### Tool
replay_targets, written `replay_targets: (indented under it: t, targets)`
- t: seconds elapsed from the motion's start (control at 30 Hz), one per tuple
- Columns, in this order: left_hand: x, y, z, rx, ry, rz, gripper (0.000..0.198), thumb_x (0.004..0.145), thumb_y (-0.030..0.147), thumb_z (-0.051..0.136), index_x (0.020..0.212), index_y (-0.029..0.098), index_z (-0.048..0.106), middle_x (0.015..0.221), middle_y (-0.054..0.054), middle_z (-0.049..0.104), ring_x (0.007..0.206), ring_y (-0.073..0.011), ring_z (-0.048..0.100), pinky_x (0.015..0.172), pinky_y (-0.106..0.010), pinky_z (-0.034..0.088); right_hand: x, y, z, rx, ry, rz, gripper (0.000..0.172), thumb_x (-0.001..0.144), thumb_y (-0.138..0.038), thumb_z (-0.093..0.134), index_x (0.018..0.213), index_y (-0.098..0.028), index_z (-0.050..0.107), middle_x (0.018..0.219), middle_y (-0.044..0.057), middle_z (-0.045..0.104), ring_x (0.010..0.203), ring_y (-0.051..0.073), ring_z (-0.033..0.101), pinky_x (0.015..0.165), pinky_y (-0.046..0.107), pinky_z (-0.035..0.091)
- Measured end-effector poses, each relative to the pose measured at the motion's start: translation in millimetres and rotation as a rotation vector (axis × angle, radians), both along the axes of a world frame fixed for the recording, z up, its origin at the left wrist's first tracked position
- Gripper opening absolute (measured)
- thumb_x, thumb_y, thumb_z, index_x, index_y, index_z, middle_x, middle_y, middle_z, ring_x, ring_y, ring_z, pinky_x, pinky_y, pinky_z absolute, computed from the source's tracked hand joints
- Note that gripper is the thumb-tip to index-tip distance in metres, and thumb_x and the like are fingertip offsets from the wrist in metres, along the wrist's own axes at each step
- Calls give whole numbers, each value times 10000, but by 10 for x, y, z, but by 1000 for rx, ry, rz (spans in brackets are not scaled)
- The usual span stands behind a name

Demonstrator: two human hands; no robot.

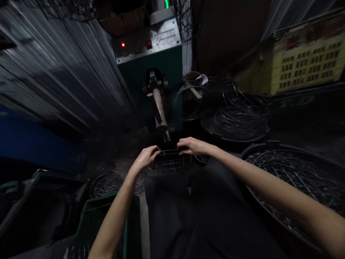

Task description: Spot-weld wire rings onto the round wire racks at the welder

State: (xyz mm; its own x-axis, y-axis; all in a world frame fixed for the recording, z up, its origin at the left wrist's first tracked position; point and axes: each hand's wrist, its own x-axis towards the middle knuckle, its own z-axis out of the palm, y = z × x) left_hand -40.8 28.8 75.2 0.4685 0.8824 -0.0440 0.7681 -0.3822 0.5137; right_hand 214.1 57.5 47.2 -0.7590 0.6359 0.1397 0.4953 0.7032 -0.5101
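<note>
Between my two hands is a small wire frame (169, 163) made of thin metal rods, held just above my lap. My left hand (147, 155) is closed on its left end, thumb and fingers pinched together. On the right end my right hand (192, 145) grips the same frame with curled fingers. Just beyond the frame a green machine (167, 68) stands, and its pale metal arm (159, 104) slants down to a tip close to my hands. The exact grip points are dark and hard to make out.
Right of me a black round basin (269, 147) holds many wire pieces, and behind it wire rings (239, 120) lie on a dark tray. A yellow crate (307, 68) stands further back. Green crates (87, 205) are at lower left. Corrugated metal sheeting (67, 54) rises behind at left.
</note>
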Motion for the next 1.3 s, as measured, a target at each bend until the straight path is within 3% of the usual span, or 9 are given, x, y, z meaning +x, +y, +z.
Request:
replay_targets:
  t: [0.37,0.63,0.9,1.1,1.3]
  targets:
    - [72,36,-21,-7,-21,32,205,840,330,457,838,182,598,809,-21,643,750,-164,569,704,-263,419,27,61,57,-59,-39,-16,132,771,-248,648,860,-154,623,822,28,571,731,130,531,666,225,402]
    - [113,109,-17,15,-55,46,173,837,308,462,882,198,588,878,-29,652,834,-179,591,753,-268,422,102,137,-77,-42,55,-49,124,790,-277,618,833,-161,605,822,30,553,738,138,529,686,241,409]
    - [155,266,-86,8,-113,155,156,809,292,476,941,218,439,754,10,553,701,-151,546,663,-260,409,123,317,-118,-20,60,-97,105,786,-267,610,818,-169,590,799,22,543,717,135,514,664,240,401]
    - [124,275,-178,-79,-192,65,231,759,349,536,919,211,444,850,1,582,776,-154,551,699,-264,422,159,383,-213,-34,56,-108,108,788,-267,599,835,-169,601,813,29,544,713,138,523,669,248,410]
    - [137,316,-211,-59,-190,102,205,740,324,551,866,212,435,796,19,576,758,-155,542,682,-258,416,166,399,-219,-40,56,-102,110,788,-262,595,835,-163,602,834,37,543,731,142,531,686,256,420]
